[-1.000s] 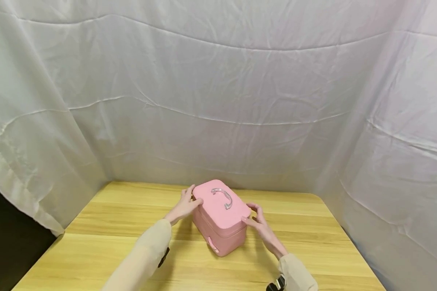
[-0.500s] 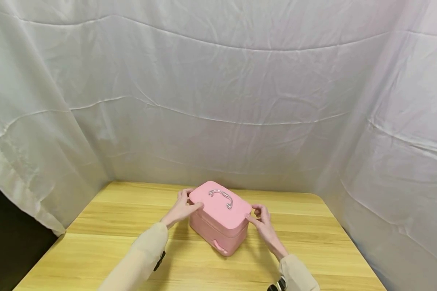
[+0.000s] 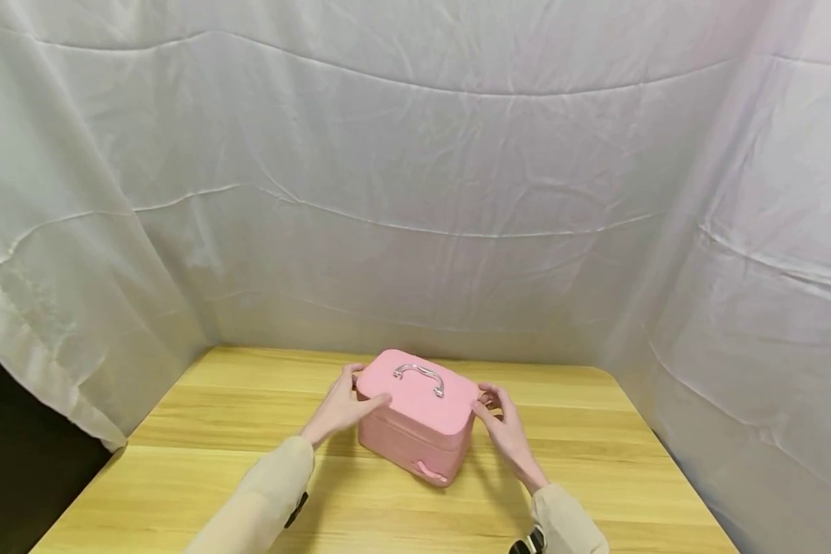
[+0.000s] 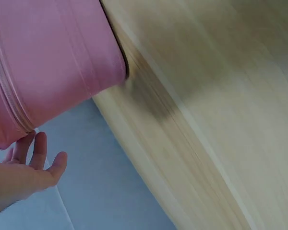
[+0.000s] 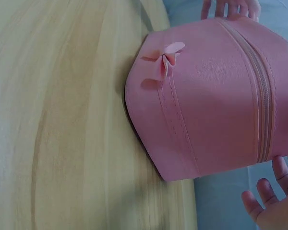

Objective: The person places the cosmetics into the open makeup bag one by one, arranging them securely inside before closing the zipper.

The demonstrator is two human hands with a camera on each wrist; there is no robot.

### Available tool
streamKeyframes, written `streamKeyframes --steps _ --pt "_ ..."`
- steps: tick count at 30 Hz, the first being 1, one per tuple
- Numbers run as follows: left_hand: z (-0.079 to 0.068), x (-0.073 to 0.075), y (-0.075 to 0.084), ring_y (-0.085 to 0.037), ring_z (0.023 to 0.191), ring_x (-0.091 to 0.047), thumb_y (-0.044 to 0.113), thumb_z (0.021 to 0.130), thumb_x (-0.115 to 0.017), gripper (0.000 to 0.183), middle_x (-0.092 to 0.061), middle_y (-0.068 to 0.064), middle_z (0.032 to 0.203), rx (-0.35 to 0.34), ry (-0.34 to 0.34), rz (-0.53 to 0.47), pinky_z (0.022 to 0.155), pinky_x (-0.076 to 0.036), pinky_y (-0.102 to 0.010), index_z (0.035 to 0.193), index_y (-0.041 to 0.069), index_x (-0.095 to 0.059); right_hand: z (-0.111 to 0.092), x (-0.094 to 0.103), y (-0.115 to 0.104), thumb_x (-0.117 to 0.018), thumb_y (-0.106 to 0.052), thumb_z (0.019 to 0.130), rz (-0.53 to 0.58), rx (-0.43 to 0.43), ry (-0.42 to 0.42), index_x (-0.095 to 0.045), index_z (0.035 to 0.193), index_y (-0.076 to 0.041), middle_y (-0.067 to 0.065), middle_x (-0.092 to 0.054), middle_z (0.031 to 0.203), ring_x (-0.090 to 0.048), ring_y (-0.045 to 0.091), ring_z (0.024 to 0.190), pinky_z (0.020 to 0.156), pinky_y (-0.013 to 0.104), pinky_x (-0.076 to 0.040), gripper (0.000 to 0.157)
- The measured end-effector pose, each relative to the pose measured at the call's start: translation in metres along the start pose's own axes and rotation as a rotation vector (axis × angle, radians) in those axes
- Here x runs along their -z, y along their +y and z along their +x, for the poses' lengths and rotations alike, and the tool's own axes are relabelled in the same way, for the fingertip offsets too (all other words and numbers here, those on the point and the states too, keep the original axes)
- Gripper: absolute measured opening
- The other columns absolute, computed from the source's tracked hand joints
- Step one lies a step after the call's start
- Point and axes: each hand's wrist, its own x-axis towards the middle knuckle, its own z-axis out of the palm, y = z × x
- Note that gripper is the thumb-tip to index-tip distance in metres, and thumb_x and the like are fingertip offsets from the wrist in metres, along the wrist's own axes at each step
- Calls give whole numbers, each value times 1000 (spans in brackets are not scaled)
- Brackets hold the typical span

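A pink zippered vanity case (image 3: pixel 415 438) stands on the wooden table with its lid down. Its silver carry handle (image 3: pixel 421 371) arches over the lid, and a small pink bow (image 5: pixel 167 61) sits low on its front. My left hand (image 3: pixel 342 404) holds the left end, thumb on the lid's front edge and fingers round the far left corner. My right hand (image 3: pixel 502 431) holds the right end, its thumb at the lid's corner. In the right wrist view, a right-hand fingertip touches the case beside the zipper (image 5: pixel 264 105) while other fingers stay apart from it.
The wooden table (image 3: pixel 201 431) reaches back to a pale grey curtain (image 3: pixel 415 192) that hangs behind it and along both sides. A dark area (image 3: pixel 21 454) shows beyond the table's left edge.
The case has turned counterclockwise, seen from above, its bow corner swinging right. My left hand has shifted slightly left and nearer with it; my right hand has stayed nearly in place.
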Motion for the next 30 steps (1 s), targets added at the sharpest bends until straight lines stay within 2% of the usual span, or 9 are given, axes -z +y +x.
streamKeyframes --steps 2,4,8,12,19,25,30 --pt "-3 1 0 -38 132 -52 45 84 -77 83 -55 -22 140 -1 2 27 112 -42 -56 147 4 -43 1 0 1 -64 -12 96 -11 7 13 -58 129 2 16 -62 108 -52 6 94 81 22 -44 37" --pt "-5 2 -2 -37 131 -53 42 88 -73 74 -58 -20 139 -17 15 44 111 -44 -56 146 5 -48 2 0 1 -64 -12 96 -16 6 24 -59 129 2 18 -63 109 -53 6 94 80 21 -45 36" --pt "-9 4 -5 -29 116 -62 28 95 -64 46 -69 -14 119 -43 43 27 102 -51 -51 137 8 -57 4 3 1 -64 -12 96 -8 -14 28 -60 128 2 21 -64 113 -54 9 98 82 21 -44 36" --pt "-13 8 -9 -26 113 -63 17 97 -58 31 -71 -10 114 -64 54 20 103 -50 -53 126 11 -64 8 6 2 -61 -15 98 -32 -35 31 -61 128 2 22 -65 120 -55 12 104 86 23 -43 34" --pt "-21 10 -14 -25 112 -64 18 94 -63 27 -73 -5 105 -81 49 -33 104 -48 -56 120 13 -67 15 8 4 -60 -14 99 -15 -42 12 -62 130 1 22 -65 129 -57 19 111 95 27 -45 34" --pt "-26 10 -17 -29 117 -63 23 92 -70 25 -74 1 94 -79 35 -70 106 -44 -62 115 16 -67 19 10 9 -58 -15 101 -11 -23 -11 -62 132 1 22 -65 130 -56 15 110 93 24 -45 35" --pt "-28 10 -18 -31 121 -62 25 91 -72 24 -74 2 92 -80 35 -87 108 -43 -63 114 18 -68 18 11 10 -58 -15 101 -2 -18 -17 -62 133 0 22 -65 132 -55 14 110 92 24 -45 36"
